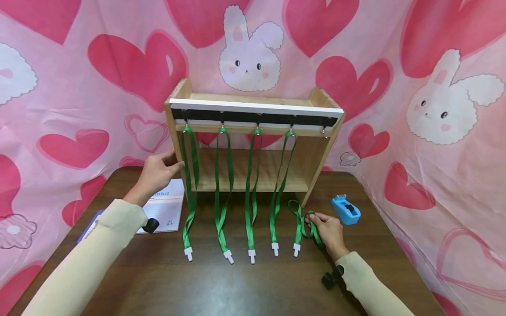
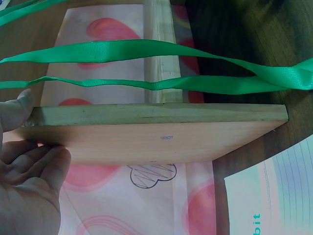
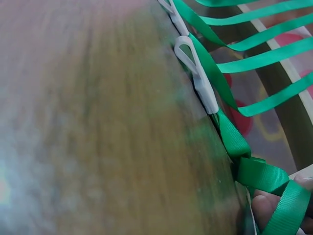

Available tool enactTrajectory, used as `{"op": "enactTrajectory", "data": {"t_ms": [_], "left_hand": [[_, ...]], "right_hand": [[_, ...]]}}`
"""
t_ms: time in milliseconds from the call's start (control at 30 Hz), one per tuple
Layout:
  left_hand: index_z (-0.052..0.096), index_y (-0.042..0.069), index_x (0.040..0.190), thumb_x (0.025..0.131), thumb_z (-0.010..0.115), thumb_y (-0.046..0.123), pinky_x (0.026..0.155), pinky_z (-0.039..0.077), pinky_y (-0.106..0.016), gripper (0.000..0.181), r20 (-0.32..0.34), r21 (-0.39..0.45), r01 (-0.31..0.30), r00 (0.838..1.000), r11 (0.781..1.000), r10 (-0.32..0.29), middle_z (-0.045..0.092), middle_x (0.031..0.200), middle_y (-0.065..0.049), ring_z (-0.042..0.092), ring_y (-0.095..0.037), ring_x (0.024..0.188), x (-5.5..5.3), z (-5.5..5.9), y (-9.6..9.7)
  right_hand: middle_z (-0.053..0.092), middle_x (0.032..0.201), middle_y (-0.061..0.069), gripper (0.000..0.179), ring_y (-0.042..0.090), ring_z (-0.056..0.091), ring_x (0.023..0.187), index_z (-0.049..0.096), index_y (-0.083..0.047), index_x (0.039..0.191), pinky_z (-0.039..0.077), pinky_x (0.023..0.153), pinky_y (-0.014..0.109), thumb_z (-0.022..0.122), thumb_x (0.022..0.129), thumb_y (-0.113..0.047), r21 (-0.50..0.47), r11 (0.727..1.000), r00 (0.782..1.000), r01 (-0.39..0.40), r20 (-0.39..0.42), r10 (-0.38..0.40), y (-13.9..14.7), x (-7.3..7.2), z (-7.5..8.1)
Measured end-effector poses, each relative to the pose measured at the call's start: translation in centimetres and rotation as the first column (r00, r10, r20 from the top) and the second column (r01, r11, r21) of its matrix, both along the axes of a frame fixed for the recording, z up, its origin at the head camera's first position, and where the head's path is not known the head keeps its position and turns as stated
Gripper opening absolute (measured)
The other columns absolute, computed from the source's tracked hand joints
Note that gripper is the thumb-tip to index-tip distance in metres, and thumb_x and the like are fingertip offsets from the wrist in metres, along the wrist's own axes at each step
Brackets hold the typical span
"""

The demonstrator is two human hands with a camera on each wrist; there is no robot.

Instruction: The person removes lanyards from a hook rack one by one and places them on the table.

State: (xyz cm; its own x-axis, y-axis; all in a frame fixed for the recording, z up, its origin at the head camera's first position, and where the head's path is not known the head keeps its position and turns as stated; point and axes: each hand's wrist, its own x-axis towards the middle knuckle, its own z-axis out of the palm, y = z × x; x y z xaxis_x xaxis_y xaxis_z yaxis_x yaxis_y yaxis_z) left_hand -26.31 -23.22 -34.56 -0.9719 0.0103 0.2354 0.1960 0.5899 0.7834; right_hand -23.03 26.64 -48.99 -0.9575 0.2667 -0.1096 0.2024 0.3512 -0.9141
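A wooden shelf stands on the table, with a row of metal hooks along the black strip at its front top edge. Green lanyards with white clips hang from all the hooks but the rightmost hook. My left hand grips the shelf's left side panel, thumb at the front edge and fingers against the outer face. At the shelf's lower right, my right hand pinches a loose green lanyard. This lanyard's white clip lies on the table, and its strap is looped by the fingers.
A blue tape dispenser sits to the right of the shelf, beyond my right hand. Under my left forearm lie a white notebook and a purple-edged item. A pink heart-and-rabbit cloth hangs behind the table.
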Motion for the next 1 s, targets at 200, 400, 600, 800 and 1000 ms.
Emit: {"op": "enactTrajectory", "data": {"t_ms": [200,400,600,800,1000], "left_hand": [[0.048,0.007,0.15,0.1,0.065,0.022,0.1,0.055,-0.056,0.055,-0.006,-0.005,-0.006,1.0,1.0,0.006,0.062,0.139,-0.024,0.065,-0.044,0.122,0.1,0.0,0.0],[0.049,0.007,0.15,0.1,0.064,0.021,0.1,0.055,-0.056,0.054,-0.008,-0.012,-0.001,1.0,1.0,0.001,0.063,0.139,-0.024,0.065,-0.043,0.121,0.1,0.1,0.1],[0.048,0.006,0.151,0.1,0.065,0.022,0.101,0.054,-0.056,0.056,-0.006,0.0,0.011,1.0,1.0,-0.011,0.061,0.14,-0.025,0.064,-0.044,0.123,0.2,0.1,0.0],[0.046,0.006,0.152,0.099,0.065,0.023,0.102,0.053,-0.055,0.058,0.003,0.021,0.014,1.0,1.0,-0.014,0.06,0.142,-0.025,0.062,-0.044,0.125,0.2,0.0,-0.1],[0.045,0.007,0.152,0.099,0.065,0.023,0.102,0.052,-0.053,0.059,0.01,0.055,0.015,1.0,0.998,-0.016,0.058,0.144,-0.024,0.061,-0.043,0.128,0.1,0.0,-0.1]], "right_hand": [[0.08,0.103,0.01,0.035,0.011,0.077,0.083,0.075,-0.003,0.119,0.059,0.069,0.015,0.069,0.097,-0.029,0.006,1.0,1.0,0.016,-0.009,-0.015,0.0,0.0,0.2],[0.077,0.115,0.009,0.032,0.026,0.07,0.117,0.076,-0.012,0.121,0.057,0.09,0.028,0.069,0.097,-0.033,0.203,0.978,0.997,0.039,-0.077,-0.024,0.2,0.3,0.5],[0.076,0.118,0.009,0.033,0.014,0.074,0.108,0.072,-0.012,0.127,0.052,0.078,0.004,0.067,0.099,-0.028,0.174,0.984,0.994,0.029,-0.106,-0.01,0.5,0.3,1.1],[0.074,0.122,0.015,0.034,-0.014,0.068,0.083,0.071,-0.007,0.127,0.054,0.074,0.003,0.068,0.097,-0.023,0.073,0.995,0.986,0.069,-0.157,-0.056,0.8,0.3,1.5],[0.073,0.124,0.017,0.036,-0.014,0.066,0.084,0.068,-0.001,0.128,0.054,0.076,0.004,0.069,0.096,-0.018,-0.029,0.996,0.971,0.087,-0.219,-0.091,1.4,0.2,2.6]]}}
